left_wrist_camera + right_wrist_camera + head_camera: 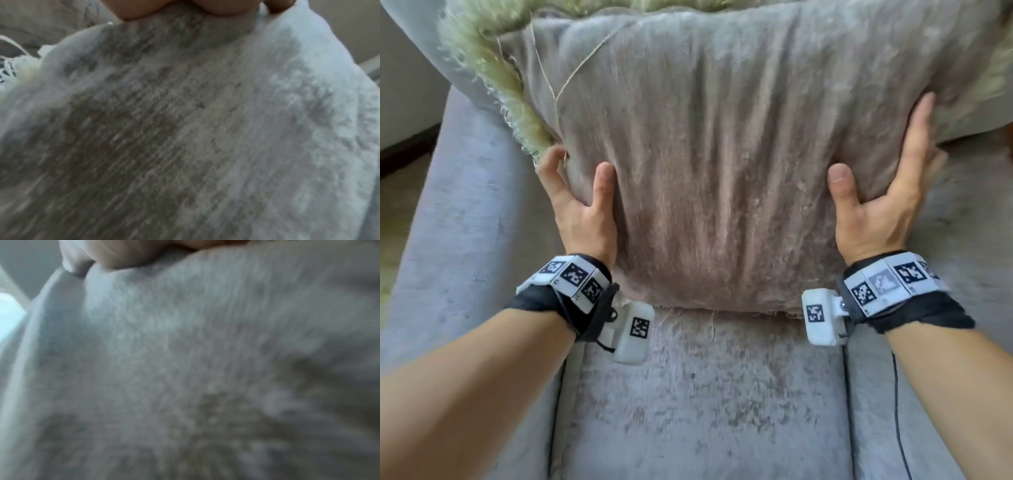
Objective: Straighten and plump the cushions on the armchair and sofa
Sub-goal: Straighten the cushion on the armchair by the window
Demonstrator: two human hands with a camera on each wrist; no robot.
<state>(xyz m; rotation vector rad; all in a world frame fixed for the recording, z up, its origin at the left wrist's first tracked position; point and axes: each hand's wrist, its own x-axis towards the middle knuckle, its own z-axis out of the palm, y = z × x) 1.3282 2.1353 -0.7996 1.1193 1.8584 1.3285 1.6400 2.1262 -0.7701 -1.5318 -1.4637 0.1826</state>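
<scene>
A grey-pink velvety cushion (705,164) stands upright on the armchair seat (705,394), leaning on the backrest. My left hand (580,178) grips its lower left edge, thumb on the front and fingers wrapped behind. My right hand (883,171) squeezes the lower right edge, thumb pressed into the front and fingers stretched up along the side. The fabric is creased lengthwise between the hands. Both wrist views are filled with blurred cushion (185,129) (185,369) fabric, with a bit of the left hand (144,9) or right hand (115,254) at the top.
A shaggy pale-green cushion (493,78) sits behind the velvety one, showing at its left and top. The armchair's padded left armrest (458,240) and right armrest (945,394) flank the seat. A thin black cable (897,411) hangs from my right wrist.
</scene>
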